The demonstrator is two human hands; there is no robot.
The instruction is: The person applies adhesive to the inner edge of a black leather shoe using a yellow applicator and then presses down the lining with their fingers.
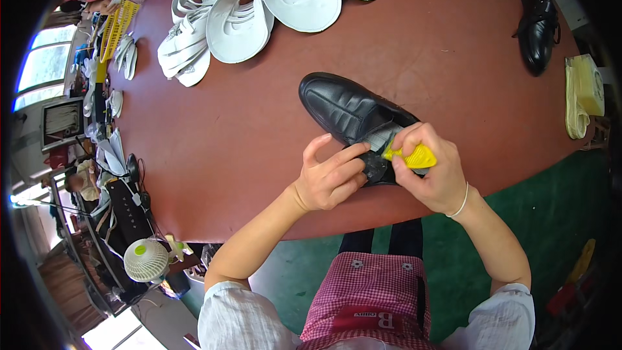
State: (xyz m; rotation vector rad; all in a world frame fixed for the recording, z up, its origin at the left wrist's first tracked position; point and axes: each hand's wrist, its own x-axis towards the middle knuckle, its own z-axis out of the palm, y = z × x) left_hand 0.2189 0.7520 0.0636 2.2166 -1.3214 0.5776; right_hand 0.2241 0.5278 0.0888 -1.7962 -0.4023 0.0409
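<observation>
Grips a yellow tool (422, 157) in the curled right hand (433, 170), at the opening (383, 136) of a black shoe (338, 105) lying on the reddish-brown table (259, 107), toe toward the far left. Holds the left hand (334, 176) half-curled at the same opening; cannot tell about any pinch there. Faces stacked white pieces (236, 29) across the table, with another black shoe (537, 29) at the far right.

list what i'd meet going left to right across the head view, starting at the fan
white fan → left hand → right hand gripping a yellow tool → black shoe at upper right → pale yellow block
</observation>
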